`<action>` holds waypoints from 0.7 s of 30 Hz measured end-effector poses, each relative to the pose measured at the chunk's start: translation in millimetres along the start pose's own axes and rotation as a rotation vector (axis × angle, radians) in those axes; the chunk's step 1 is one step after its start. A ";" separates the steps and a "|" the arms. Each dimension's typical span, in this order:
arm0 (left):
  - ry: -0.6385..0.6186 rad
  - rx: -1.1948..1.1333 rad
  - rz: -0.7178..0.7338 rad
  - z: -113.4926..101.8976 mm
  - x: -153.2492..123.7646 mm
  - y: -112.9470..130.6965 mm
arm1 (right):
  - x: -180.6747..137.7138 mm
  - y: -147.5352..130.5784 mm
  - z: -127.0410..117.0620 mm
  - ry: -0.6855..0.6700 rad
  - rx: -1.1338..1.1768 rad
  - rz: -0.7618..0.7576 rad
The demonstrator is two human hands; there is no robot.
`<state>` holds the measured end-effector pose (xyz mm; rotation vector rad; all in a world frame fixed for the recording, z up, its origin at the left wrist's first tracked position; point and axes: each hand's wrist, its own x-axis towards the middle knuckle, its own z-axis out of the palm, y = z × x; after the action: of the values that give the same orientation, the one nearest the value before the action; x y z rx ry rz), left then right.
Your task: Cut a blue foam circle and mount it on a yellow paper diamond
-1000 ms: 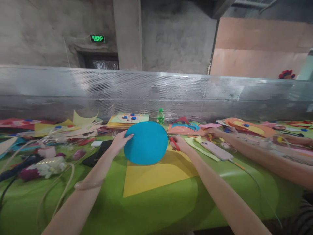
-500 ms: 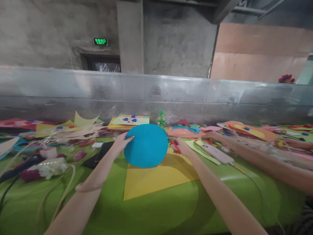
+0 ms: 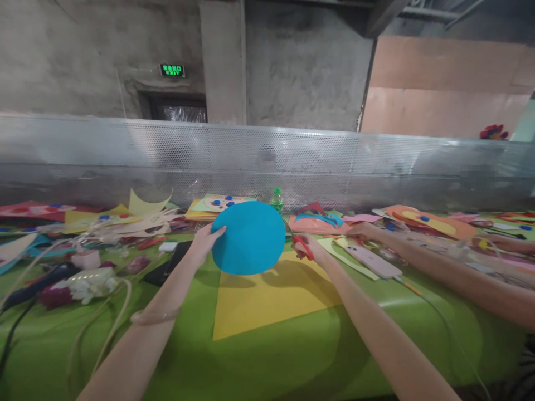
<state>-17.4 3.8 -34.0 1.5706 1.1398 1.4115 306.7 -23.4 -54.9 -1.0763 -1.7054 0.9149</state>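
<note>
My left hand [image 3: 205, 243] pinches the left edge of a rounded blue sheet of paper [image 3: 249, 239], thumb on its front face. The blue sheet is held up off the table, over a yellow sheet of paper [image 3: 267, 306]. Red-handled scissors [image 3: 304, 247] are gripped in my right hand [image 3: 311, 249], just right of the blue sheet. Their blades point up and left by its right edge; whether they touch it I cannot tell.
A green-capped bottle [image 3: 276, 199] stands behind the blue sheet. At right are a phone [image 3: 373, 262] on a cable and a co-worker's arm [image 3: 434, 264]. A power strip [image 3: 92, 283], cords and a black object [image 3: 169, 264] lie left on the green table cover [image 3: 200, 362].
The blue sheet has risen slightly and its lower edge has lifted. My left hand has moved up a little with it. The scissors sit slightly farther from the sheet's edge.
</note>
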 end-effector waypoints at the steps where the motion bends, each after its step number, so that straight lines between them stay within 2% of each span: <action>1: 0.005 -0.021 0.005 -1.0 1.7 -2.4 | 0.2 0.7 0.0 0.010 0.002 0.001; 7: 0.029 0.001 0.018 -2.3 4.6 -7.2 | 2.0 5.3 0.8 0.048 0.016 -0.010; 21: 0.033 0.085 -0.055 7.0 -10.0 15.2 | 0.7 2.6 3.3 0.060 0.075 -0.056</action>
<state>-8.3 -10.6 -24.4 1.5670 1.2677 1.3736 304.2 -22.2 -58.1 -0.9918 -1.6314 0.8960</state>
